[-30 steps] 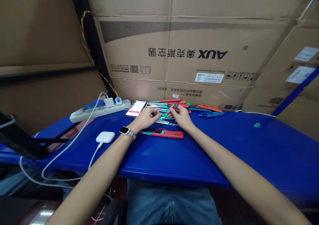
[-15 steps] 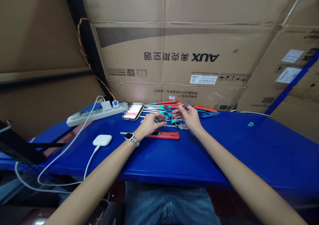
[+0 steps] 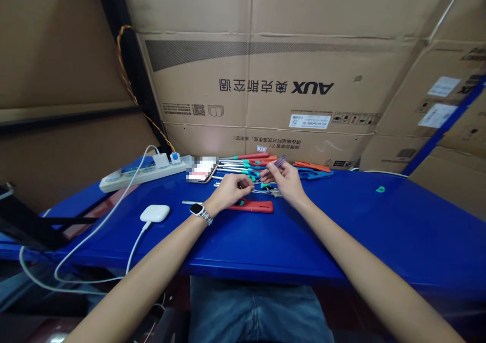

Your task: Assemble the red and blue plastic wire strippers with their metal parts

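Note:
My right hand (image 3: 287, 181) pinches a slim, see-through purple piece (image 3: 277, 164) that slants up to the right. My left hand (image 3: 230, 191) is closed at the fingertips, close to the lower end of that piece; what lies in its pinch is too small to make out. Between and below the hands are thin wires and small green parts (image 3: 265, 185). A red long-nosed lighter (image 3: 258, 206) lies nearest me, its metal tip poking out left under my left wrist. Behind the hands, several red long-nosed lighters (image 3: 252, 156) lie in a row.
Orange casings (image 3: 312, 166) and blue casings (image 3: 317, 175) lie right of the hands. A phone (image 3: 201, 170) lies left, near a power strip (image 3: 146, 173). A white earbud case (image 3: 155, 213) trails a cable. A green ring (image 3: 380, 189) lies far right. Cardboard (image 3: 266, 59) stands behind.
The purple piece and my right fingers have shifted slightly left and down, closer to my left fingertips. My left fingers have curled in more. The rest lies as before.

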Demonstrator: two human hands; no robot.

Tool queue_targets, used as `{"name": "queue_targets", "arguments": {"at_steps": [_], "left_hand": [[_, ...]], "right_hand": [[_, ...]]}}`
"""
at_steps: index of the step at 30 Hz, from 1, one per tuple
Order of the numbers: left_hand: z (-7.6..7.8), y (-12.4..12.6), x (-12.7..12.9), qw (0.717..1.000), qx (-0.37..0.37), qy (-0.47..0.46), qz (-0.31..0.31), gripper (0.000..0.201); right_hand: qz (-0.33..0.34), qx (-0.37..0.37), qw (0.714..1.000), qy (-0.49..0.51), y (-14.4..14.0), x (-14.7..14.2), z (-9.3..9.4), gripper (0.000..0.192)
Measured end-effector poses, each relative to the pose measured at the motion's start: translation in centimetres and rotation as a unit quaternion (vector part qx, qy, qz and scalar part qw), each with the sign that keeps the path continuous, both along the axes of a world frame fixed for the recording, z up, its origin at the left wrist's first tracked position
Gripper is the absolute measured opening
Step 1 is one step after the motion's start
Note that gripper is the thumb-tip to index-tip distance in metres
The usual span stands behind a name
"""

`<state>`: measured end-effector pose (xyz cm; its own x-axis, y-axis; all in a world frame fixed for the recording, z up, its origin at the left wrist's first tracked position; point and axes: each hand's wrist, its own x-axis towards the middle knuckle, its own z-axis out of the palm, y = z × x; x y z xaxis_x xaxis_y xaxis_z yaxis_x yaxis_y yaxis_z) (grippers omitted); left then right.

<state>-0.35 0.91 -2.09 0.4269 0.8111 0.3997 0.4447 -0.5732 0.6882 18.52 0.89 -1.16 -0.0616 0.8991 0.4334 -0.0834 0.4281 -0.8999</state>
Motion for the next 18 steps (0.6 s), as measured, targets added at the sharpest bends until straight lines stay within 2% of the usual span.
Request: {"name": "queue_targets", "arguments": {"at_steps": [8,11,15,18], "left_hand": [[0.0,-0.7,0.6,0.999,0.036,0.033,-0.002,0.015],[-0.2,-1.0,1.0,0.998,0.038,0.04,-0.006,0.018],[-0.8,-1.4,1.7,0.993,0.049,0.085,-0.064,0.043],[-1.3,-1.6,1.9,0.985,0.052,0.13,-0.101,0.035]], "right_hand": [[-0.003,0.04,0.999,-0.031,-0.8,-0.2,0.5,0.045],[-0.024,0.05,0.998,-0.04,-1.0,0.3,0.9,0.045],[-0.056,0.051,0.995,-0.067,-1.4,1.6,1.0,0.044],[-0.046,0.047,0.992,-0.104,-1.8,2.3,0.5,0.04]]}}
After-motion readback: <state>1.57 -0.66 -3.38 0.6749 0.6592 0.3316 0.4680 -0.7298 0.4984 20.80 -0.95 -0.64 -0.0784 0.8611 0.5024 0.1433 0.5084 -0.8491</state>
